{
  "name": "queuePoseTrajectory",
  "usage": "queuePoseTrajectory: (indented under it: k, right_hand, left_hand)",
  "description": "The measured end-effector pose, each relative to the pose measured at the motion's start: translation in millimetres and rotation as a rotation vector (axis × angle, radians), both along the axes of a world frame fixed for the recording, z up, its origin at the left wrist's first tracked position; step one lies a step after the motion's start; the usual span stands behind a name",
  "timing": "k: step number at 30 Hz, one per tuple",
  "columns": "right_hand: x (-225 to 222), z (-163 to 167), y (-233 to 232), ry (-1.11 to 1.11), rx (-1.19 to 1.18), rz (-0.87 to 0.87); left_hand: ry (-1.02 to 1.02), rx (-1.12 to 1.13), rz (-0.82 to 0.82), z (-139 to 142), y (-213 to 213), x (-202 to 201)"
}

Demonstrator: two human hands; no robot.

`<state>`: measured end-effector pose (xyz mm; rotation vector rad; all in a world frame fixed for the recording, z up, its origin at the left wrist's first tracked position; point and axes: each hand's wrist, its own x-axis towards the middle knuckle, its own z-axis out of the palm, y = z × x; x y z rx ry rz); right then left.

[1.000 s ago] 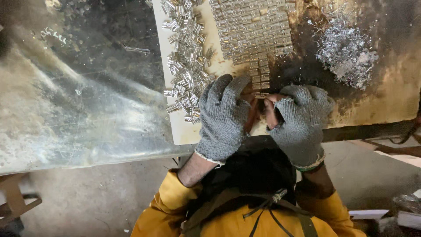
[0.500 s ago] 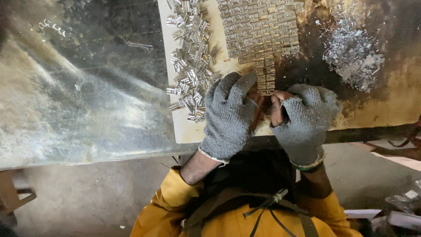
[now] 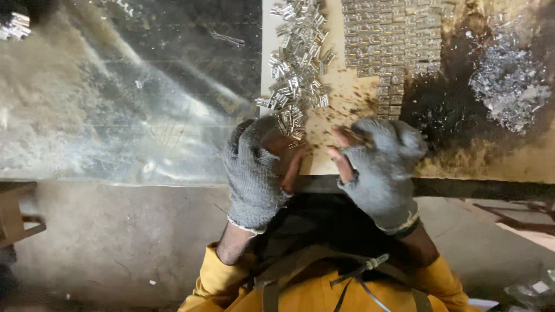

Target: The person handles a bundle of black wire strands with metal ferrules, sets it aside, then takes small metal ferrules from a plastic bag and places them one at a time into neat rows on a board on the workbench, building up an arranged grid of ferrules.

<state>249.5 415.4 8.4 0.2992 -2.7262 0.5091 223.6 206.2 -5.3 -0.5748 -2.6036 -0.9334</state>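
Loads of tiny metal clips [image 3: 298, 86], light, slippery; I'd pinch by edges. Left hand [image 3: 254, 167], right hand [image 3: 378, 164] half-curled, grip unclear.

Gloved hands [image 3: 315, 167] beside metal clips [image 3: 298, 75]

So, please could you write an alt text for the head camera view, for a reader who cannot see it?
Two hands in grey fingerless knit gloves, left hand and right hand, are at the near edge of a stained board, just below a loose pile of small silvery metal pieces. Further back, similar pieces lie in neat rows, with metal shavings at right.
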Motion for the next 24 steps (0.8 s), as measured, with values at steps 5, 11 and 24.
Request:
queuePoseTrajectory:
  k: [5,11,24]
  right_hand:
    - [-31.2,8.7,-17.9,-0.094,0.152,0.019]
    - [-1.2,11.8,-8.2,-0.031,0.155,-0.003]
    - [35.7,-6.3,15.6,0.021,-0.028,-0.108]
  left_hand:
    - [-0.039,0.063,-0.072,-3.4,6.5,-3.9]
    - [-0.041,0.047,-0.058,-9.3,23.7,-25.5]
    - [0.029,-0.085,-0.102,-2.7,44.5,-35.2]
